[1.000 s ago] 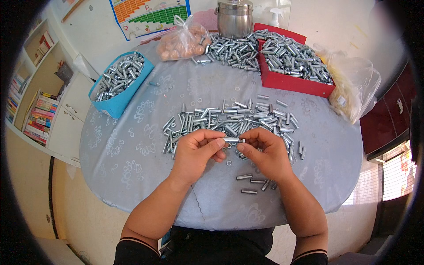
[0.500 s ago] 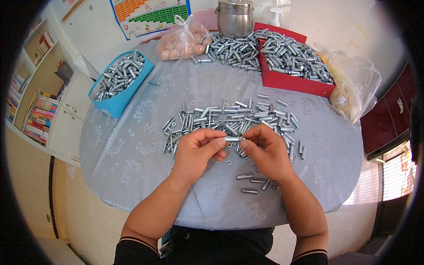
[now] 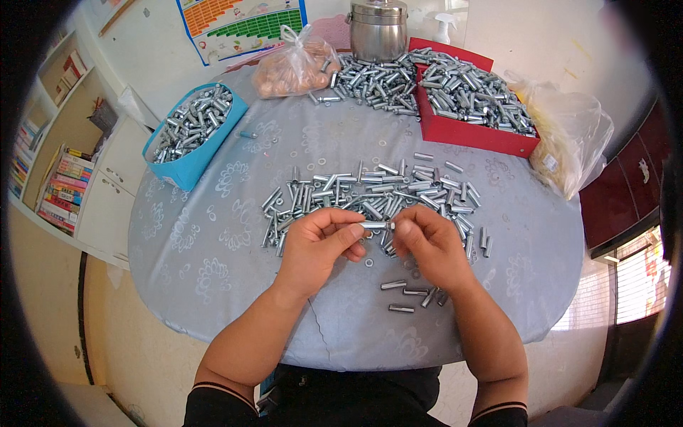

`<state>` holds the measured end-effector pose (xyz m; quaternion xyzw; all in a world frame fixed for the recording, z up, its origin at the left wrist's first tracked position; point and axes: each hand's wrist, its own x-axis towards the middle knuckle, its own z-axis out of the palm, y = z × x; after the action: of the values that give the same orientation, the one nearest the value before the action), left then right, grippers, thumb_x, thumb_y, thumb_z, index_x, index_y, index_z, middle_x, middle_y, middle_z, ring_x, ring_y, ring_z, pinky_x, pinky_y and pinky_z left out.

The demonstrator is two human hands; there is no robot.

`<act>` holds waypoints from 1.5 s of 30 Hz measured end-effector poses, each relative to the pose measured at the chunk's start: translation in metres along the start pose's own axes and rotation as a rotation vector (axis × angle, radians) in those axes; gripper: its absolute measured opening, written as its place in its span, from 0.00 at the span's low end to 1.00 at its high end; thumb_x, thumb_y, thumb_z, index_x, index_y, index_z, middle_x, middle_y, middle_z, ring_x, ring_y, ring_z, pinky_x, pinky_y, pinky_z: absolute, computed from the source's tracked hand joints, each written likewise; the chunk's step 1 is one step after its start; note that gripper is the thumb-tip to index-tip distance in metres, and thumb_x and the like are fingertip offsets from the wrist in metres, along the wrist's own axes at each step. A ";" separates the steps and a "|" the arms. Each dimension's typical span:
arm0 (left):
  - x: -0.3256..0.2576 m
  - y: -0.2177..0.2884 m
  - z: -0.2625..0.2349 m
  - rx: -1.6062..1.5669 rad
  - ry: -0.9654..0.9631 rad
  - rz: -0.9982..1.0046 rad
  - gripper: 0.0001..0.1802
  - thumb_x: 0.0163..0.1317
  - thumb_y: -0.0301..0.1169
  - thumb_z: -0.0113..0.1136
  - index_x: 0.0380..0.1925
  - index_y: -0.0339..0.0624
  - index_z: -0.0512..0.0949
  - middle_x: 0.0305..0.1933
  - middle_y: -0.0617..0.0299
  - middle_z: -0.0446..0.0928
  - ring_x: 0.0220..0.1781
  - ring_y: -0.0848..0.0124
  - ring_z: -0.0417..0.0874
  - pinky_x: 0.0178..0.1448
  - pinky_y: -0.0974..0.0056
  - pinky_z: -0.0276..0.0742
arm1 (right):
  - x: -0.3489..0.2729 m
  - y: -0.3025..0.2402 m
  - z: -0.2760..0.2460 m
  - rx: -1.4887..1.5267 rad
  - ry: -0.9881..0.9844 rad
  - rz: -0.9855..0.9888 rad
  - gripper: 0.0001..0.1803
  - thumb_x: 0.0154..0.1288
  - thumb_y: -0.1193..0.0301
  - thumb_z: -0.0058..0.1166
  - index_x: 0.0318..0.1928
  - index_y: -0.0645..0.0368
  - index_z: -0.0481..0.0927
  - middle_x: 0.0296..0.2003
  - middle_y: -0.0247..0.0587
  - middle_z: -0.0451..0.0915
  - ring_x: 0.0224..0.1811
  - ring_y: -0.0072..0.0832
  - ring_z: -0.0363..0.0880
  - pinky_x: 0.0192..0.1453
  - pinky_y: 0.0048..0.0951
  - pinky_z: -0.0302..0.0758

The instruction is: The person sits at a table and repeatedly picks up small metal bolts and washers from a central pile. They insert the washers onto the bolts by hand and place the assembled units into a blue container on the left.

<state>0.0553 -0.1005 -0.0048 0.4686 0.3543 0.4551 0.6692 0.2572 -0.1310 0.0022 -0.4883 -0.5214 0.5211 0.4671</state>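
Between my hands, a silver sleeve anchor bolt (image 3: 373, 225) lies level, a nut showing at its right end. My left hand (image 3: 318, 245) is closed, pinching the sleeve between thumb and forefinger. My right hand (image 3: 432, 245) has its fingers curled together at the nut end, with the thumb beside the nut; its fingertips are partly hidden. Just beyond both hands spreads a loose pile of metal sleeves, bolts and nuts (image 3: 334, 188). Several separate sleeves (image 3: 393, 285) lie nearer me, below my right hand. A single small nut (image 3: 369, 262) rests between my wrists.
A blue box (image 3: 186, 171) of anchors stands at the left and a red box (image 3: 477, 137) at the far right. Behind are another anchor heap (image 3: 377, 82), a tied bag (image 3: 293, 71), a steel pot (image 3: 378, 32) and a clear plastic bag (image 3: 569, 135). A grey patterned cloth (image 3: 206, 235) covers the table.
My right fingers have shifted slightly right along the anchor, so the nut at its end now shows more. My left hand keeps its hold in the same place.
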 end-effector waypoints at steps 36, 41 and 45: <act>0.000 -0.003 -0.002 -0.061 -0.028 0.013 0.09 0.63 0.22 0.59 0.43 0.35 0.79 0.35 0.58 0.83 0.29 0.74 0.82 0.34 0.70 0.80 | -0.002 -0.001 0.000 -0.048 -0.016 -0.117 0.09 0.65 0.72 0.61 0.42 0.64 0.79 0.34 0.31 0.79 0.35 0.15 0.74 0.38 0.19 0.72; -0.001 -0.002 -0.002 -0.029 -0.026 0.012 0.08 0.63 0.22 0.60 0.42 0.35 0.79 0.34 0.58 0.82 0.29 0.75 0.81 0.34 0.71 0.80 | -0.001 -0.004 -0.003 -0.021 -0.047 0.019 0.09 0.65 0.73 0.61 0.42 0.64 0.80 0.34 0.31 0.79 0.34 0.15 0.74 0.39 0.19 0.72; 0.000 -0.003 0.000 -0.040 -0.033 0.016 0.08 0.63 0.21 0.60 0.42 0.35 0.79 0.35 0.58 0.83 0.30 0.75 0.82 0.34 0.71 0.80 | -0.001 0.004 0.000 0.046 0.022 -0.121 0.08 0.65 0.73 0.61 0.41 0.64 0.80 0.31 0.32 0.79 0.31 0.16 0.75 0.36 0.20 0.73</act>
<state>0.0558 -0.1013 -0.0079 0.4654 0.3305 0.4594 0.6806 0.2573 -0.1322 -0.0016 -0.4506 -0.5328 0.4982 0.5146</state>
